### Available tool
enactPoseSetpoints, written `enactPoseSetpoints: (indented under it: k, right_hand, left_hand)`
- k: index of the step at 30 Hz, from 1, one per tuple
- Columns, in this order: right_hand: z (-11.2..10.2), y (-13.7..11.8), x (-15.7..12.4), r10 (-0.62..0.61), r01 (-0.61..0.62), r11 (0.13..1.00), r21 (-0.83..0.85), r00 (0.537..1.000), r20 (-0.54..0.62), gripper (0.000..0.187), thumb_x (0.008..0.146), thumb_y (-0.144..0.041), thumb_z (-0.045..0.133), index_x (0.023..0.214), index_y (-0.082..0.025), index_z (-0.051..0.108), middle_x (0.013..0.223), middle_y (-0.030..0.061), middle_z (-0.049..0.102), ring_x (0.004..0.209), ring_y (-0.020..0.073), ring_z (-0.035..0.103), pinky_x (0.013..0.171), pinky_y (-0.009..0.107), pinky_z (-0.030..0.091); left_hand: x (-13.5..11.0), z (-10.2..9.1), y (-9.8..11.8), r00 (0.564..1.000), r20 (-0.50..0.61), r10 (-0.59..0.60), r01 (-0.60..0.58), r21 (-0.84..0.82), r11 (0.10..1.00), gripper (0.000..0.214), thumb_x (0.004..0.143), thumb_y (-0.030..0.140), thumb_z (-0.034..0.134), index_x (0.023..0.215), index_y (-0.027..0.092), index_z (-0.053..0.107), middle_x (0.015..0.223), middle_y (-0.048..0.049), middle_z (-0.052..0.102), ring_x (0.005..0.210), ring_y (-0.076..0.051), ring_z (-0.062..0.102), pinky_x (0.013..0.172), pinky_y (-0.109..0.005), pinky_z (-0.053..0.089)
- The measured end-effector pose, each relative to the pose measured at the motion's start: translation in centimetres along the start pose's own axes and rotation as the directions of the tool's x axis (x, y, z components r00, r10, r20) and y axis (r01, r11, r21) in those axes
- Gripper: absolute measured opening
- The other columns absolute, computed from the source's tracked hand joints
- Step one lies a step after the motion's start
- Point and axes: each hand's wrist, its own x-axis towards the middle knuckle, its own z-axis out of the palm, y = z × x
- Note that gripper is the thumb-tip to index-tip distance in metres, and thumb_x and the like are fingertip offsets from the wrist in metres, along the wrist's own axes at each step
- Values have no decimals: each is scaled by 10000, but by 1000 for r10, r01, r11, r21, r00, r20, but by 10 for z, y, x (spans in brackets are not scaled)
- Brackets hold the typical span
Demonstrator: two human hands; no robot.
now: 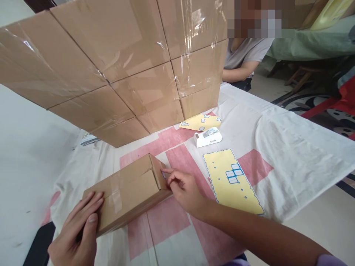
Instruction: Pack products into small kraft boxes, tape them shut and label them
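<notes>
A small taped cardboard box (127,190) lies on a white and pink cloth (291,147) in front of me. My left hand (79,232) lies flat on the box's near left end, fingers stretched out. My right hand (183,188) is at the box's right end face, with its fingertips pinched and pressing a small sticker against the cardboard. A yellow sticker sheet (231,181) with three white labels on it lies just right of my right hand.
A tall wall of stacked, tape-wrapped cardboard boxes (116,62) stands behind the small box. A white tape dispenser (208,137) and a second yellow sheet (201,122) lie near it. Another person (244,59) sits at the far end.
</notes>
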Motion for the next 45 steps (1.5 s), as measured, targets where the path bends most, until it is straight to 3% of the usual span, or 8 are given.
enactPoseSetpoints:
  k: [10, 22, 27, 33, 36, 38, 41, 45]
  right_hand:
    - [3, -3, -6, 48, -48, 999, 2, 999, -24, 142, 821, -110, 476, 767, -230, 530, 1202, 100, 732, 1211, 241, 662, 726, 297, 516]
    - [4, 1, -7, 43, -45, 999, -16, 994, -103, 110, 797, -138, 513, 748, -234, 531, 813, 26, 698, 887, 207, 711, 635, 270, 508]
    - [0, 8, -1, 30, -35, 994, -105, 998, -46, 323, 740, -103, 547, 1031, -221, 621, 730, -29, 591, 611, 133, 550, 540, 241, 429]
    - [-7, 1, 4, -103, 109, 981, -163, 994, 41, 327, 747, -117, 575, 1060, -209, 567, 930, 32, 684, 654, 134, 566, 612, 275, 488]
    - [-16, -6, 6, -172, 230, 955, -186, 944, 283, 677, 781, -234, 678, 1421, -205, 460, 1379, 139, 583, 1198, 261, 597, 979, 403, 518]
    - [-22, -9, 9, -127, 257, 939, -230, 877, 463, 1073, 735, -365, 801, 1615, -228, 203, 1658, 161, 254, 1520, 344, 269, 1192, 500, 339]
    - [-23, -7, 18, 26, 199, 926, -320, 813, 582, 1410, 643, -479, 897, 1643, -276, -76, 1721, 122, -56, 1581, 371, -30, 1264, 561, 142]
    - [-9, 9, 27, 50, 158, 936, -314, 824, 565, 1598, 510, -537, 950, 1624, -255, -160, 1709, 144, -73, 1578, 365, -61, 1273, 527, 118]
  left_hand:
    - [-5, -7, -21, 999, 33, 23, -21, -62, 998, 286, 852, 177, 665, 1105, 252, 777, 1164, -54, 762, 1202, -318, 669, 1149, -571, 452]
    - [-4, -8, -26, 999, 43, 33, -30, -59, 998, 293, 841, 183, 661, 1094, 272, 779, 1149, -43, 770, 1203, -320, 670, 1152, -551, 460]
    - [-4, -8, -28, 999, 45, -6, 9, -63, 998, 238, 838, 248, 668, 1041, 275, 790, 1124, -38, 778, 1191, -322, 676, 1158, -542, 459]
    - [-2, -11, -34, 995, 73, -69, 77, -119, 990, 197, 853, 304, 666, 1001, 302, 795, 1130, -13, 777, 1212, -309, 667, 1183, -532, 441]
    - [-3, -14, -44, 990, 105, -92, 106, -132, 986, 188, 870, 334, 651, 991, 315, 795, 1148, -3, 775, 1226, -303, 660, 1189, -526, 435]
    - [-3, -16, -54, 989, 134, -55, 75, -150, 986, 192, 876, 322, 647, 1000, 312, 794, 1155, -6, 776, 1226, -295, 662, 1185, -524, 437]
    - [-1, -18, -68, 985, 171, 32, -1, -174, 985, 214, 878, 286, 643, 1033, 293, 790, 1159, -27, 777, 1222, -286, 666, 1177, -531, 440]
    - [-1, -16, -78, 981, 192, 23, 11, -178, 984, 226, 857, 314, 646, 1022, 294, 799, 1174, -49, 772, 1209, -319, 672, 1162, -574, 440]
